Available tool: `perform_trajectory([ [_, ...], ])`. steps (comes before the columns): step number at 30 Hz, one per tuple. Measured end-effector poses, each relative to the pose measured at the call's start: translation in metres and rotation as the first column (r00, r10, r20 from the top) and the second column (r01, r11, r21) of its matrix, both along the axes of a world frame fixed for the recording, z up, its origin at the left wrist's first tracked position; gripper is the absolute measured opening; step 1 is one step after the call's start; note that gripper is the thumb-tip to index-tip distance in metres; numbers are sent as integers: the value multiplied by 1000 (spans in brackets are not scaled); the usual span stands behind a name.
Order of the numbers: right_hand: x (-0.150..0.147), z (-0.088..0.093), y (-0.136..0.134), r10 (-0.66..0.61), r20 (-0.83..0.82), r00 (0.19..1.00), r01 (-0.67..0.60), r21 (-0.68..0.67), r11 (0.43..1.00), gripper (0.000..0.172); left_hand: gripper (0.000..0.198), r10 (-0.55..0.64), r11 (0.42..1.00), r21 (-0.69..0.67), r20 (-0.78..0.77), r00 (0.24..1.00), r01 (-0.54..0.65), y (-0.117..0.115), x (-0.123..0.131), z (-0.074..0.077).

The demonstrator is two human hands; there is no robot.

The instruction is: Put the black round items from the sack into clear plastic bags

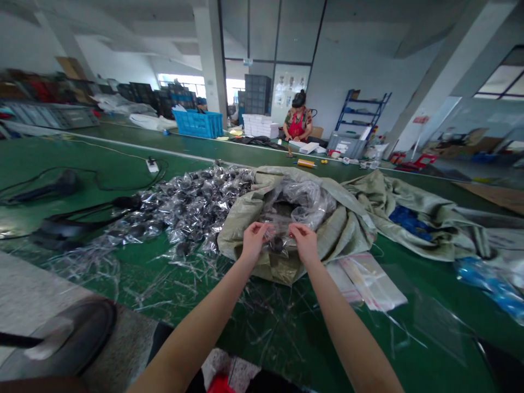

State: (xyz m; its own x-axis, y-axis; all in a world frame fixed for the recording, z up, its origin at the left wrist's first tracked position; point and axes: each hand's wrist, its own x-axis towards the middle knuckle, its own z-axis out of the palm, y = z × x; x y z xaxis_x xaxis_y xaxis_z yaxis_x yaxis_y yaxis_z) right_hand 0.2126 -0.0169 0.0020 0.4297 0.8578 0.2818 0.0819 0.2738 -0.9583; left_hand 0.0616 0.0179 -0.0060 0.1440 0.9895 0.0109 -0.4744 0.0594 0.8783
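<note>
Bench, green top (pixel 262 341): we are seeing both bare hands working at centre, in front of a large olive-green woven sack (pixel 347 229). The left hand (pixel 254 234) is pinching one side of a small clear plastic wrapper (pixel 268 238) between thumb and fingertips; the right hand (pixel 303 240) is pinching the opposite side in the same way. A dark rounded piece (pixel 277 244) is sitting between the hands, seemingly inside the wrapper, though blur and glare are keeping us from being sure. The wrapper is showing in front of the sack's open mouth, where crumpled translucent plastic lining (pixel 305 199) is bunching up.

Left of the sack, we are recording a broad heap of dark rounded pieces in shiny clear film (pixel 204 202). Thin clear plastic strips (pixel 159 289) are littering the near bench. Flat clear bags with reddish edge lines (pixel 372 278) are lying just beside the sack, to the right. Farther right, a second olive-green sack (pixel 454 229) is lying slumped, showing blue material (pixel 411 221). Across the bench we are noting a co-worker in a red apron (pixel 301 124), near stacked white boxes (pixel 260 126) and a bright blue plastic crate (pixel 198 124).
</note>
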Motion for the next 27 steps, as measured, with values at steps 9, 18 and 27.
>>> perform_trajectory([
  [9,1,12,-6,33,335,941,-24,-33,999,21,6,621,607,795,-490,611,21,-14,-5,24],
  [18,3,33,-17,120,603,789,-172,29,985,20,21,634,454,832,-553,540,320,-16,8,37],
  [27,6,43,-24,132,667,733,-195,21,980,20,16,619,444,831,-556,556,336,-14,6,44],
])
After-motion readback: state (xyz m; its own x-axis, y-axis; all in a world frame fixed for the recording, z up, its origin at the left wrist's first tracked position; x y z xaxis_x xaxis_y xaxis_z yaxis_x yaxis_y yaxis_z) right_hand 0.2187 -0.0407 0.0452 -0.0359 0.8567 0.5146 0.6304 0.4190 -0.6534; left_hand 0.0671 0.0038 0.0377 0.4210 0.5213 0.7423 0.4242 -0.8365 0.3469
